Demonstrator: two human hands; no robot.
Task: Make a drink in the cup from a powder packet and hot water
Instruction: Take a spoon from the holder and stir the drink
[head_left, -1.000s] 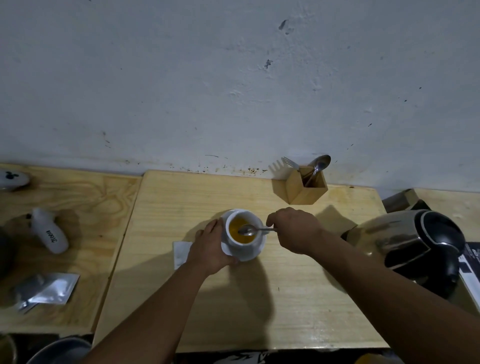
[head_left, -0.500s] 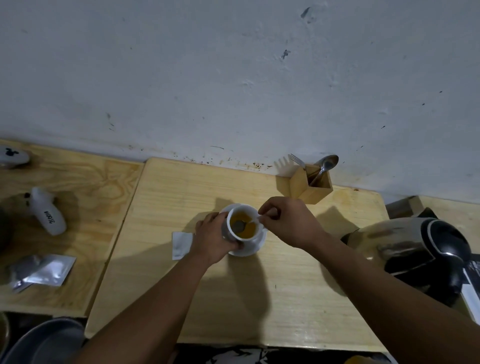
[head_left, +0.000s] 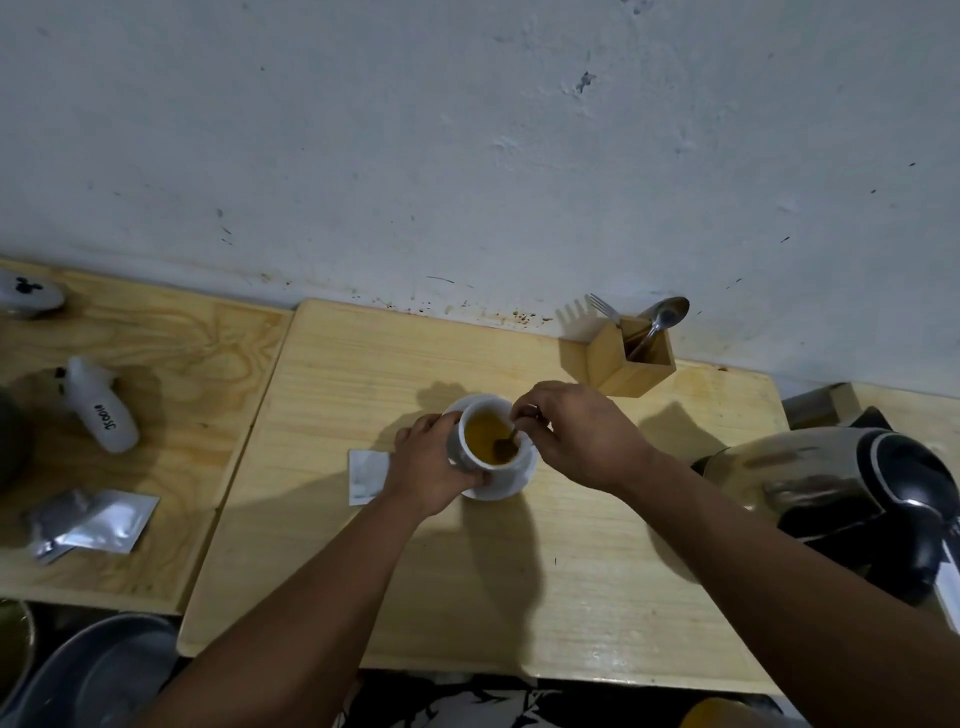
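A white cup (head_left: 467, 452) full of orange-yellow liquid stands on a white saucer (head_left: 511, 483) in the middle of the wooden table (head_left: 519, 571). My left hand (head_left: 431, 462) wraps the cup's left side. My right hand (head_left: 576, 431) pinches the handle of a metal spoon (head_left: 505, 444) whose bowl sits in the liquid. A white powder packet (head_left: 366, 475) lies flat just left of the cup, partly under my left wrist.
A steel and black kettle (head_left: 852, 499) stands at the right. A wooden cutlery box (head_left: 618, 358) with a fork and spoon is against the wall. On the left table lie silver packets (head_left: 93, 522) and a white bottle (head_left: 106, 410). Metal bowls (head_left: 98, 670) sit below.
The spoon went from lying level across the rim to standing steeply in the drink. My right hand rose over the cup's right edge, and my left hand closed further around the cup.
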